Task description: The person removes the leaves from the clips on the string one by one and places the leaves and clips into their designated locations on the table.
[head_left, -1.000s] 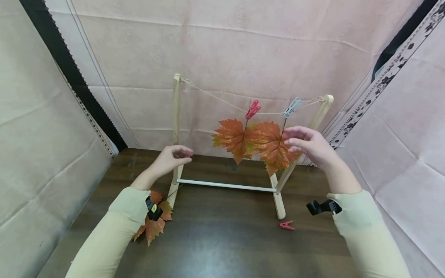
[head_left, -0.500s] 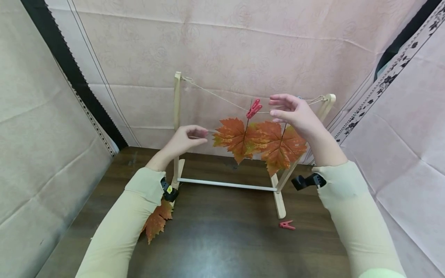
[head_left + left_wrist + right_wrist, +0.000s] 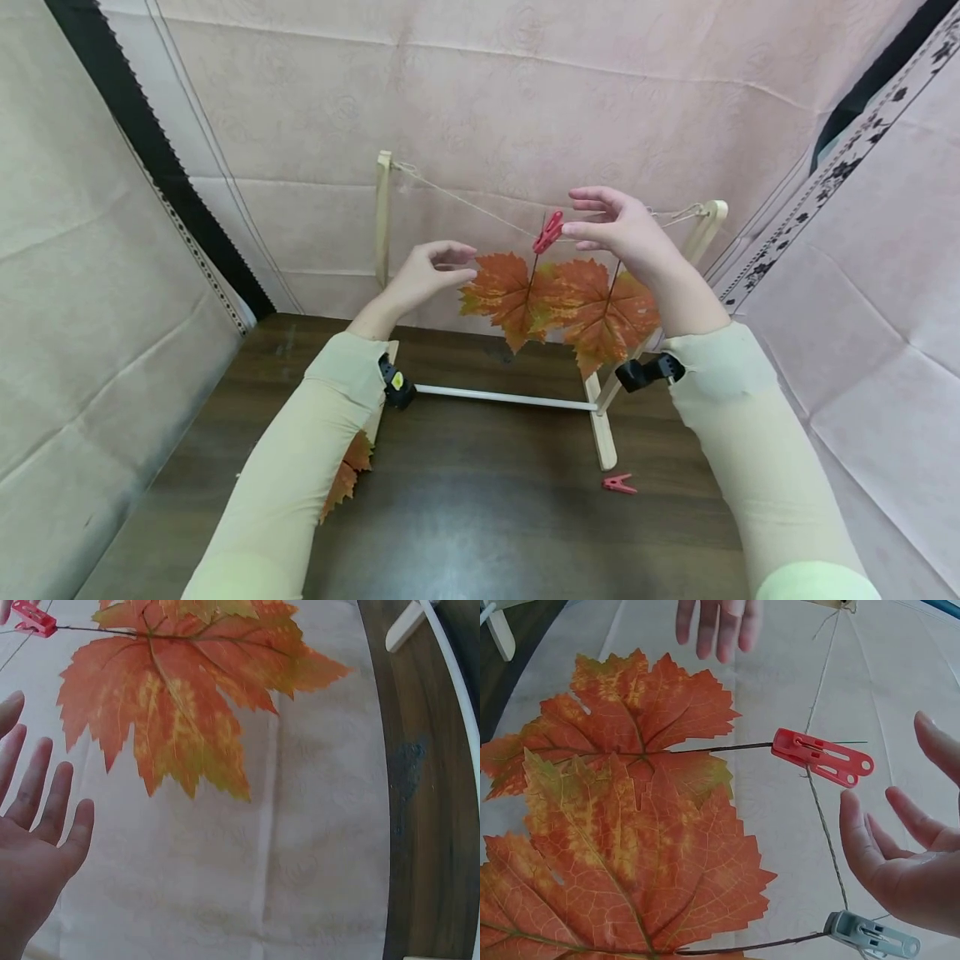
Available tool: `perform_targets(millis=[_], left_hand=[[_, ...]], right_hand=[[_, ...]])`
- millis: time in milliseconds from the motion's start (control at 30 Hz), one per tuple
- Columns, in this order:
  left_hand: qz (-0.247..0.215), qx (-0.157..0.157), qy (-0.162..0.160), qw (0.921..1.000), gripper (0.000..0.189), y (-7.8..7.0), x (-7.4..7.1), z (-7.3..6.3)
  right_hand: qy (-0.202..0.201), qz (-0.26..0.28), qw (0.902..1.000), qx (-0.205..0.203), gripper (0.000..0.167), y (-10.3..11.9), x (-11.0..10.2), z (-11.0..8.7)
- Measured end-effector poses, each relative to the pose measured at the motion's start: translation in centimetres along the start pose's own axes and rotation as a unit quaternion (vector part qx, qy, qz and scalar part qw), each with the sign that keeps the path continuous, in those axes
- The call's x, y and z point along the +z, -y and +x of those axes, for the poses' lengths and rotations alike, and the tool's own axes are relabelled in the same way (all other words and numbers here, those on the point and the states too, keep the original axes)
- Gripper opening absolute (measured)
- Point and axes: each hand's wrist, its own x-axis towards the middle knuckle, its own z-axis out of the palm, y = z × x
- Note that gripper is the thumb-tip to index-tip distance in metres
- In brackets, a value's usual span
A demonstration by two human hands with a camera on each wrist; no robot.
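Observation:
My left hand [image 3: 429, 275], fingers relaxed, hovers just left of an orange maple leaf [image 3: 498, 292]. That leaf hangs by its stem from a red clothespin [image 3: 821, 756] on a string [image 3: 825, 825]. My right hand [image 3: 618, 223] is raised at the string, its fingers parted and holding nothing; the thumb is close beside the red clothespin. A second orange leaf [image 3: 611, 321] overlaps the first and hangs from a light blue clothespin [image 3: 871, 937]. In the head view my right hand hides the blue clothespin. Both hands are bare of any object.
The string is tied between two wooden posts [image 3: 383, 217] joined low by a white rod [image 3: 502, 397]. Another orange leaf [image 3: 352, 471] lies on the dark table [image 3: 480, 517], partly under my left forearm. A loose red clothespin [image 3: 618, 483] lies near the right foot. Cloth walls [image 3: 480, 108] surround the table.
My left hand has moved up and right, towards the hanging leaves. My right hand has risen from the second leaf and shifted left to the red clothespin. The hanging leaves stay about where they were.

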Motion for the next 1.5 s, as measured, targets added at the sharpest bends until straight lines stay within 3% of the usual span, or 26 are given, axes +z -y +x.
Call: perform_targets(millis=[433, 800, 1000, 1300, 1500], left_hand=[[0.01, -0.003, 0.008, 0.9999, 0.045, -0.9, 2.3, 2.3], [-0.005, 0.034, 0.039, 0.9986, 0.04, -2.0, 5.3, 3.8], [0.011, 0.052, 0.042, 0.9977, 0.032, -2.1, 6.7, 4.2], [0.007, 0.054, 0.013, 0.9984, 0.019, -2.1, 7.3, 4.4], [0.006, 0.056, 0.015, 0.9983, 0.021, -2.1, 7.5, 4.5]], right_hand=[[0.019, -0.034, 0.999, 0.022, 0.059, -0.3, 0.9, 1.4], [0.0, -0.036, 0.9992, 0.019, 0.044, -0.5, 1.4, 1.8], [-0.001, -0.026, 0.9996, 0.01, 0.04, -0.3, 1.4, 1.8], [-0.004, -0.005, 0.9998, 0.016, 0.04, -0.2, 1.4, 1.8], [0.003, -0.019, 0.9997, 0.018, 0.04, 0.4, 1.0, 1.5]])
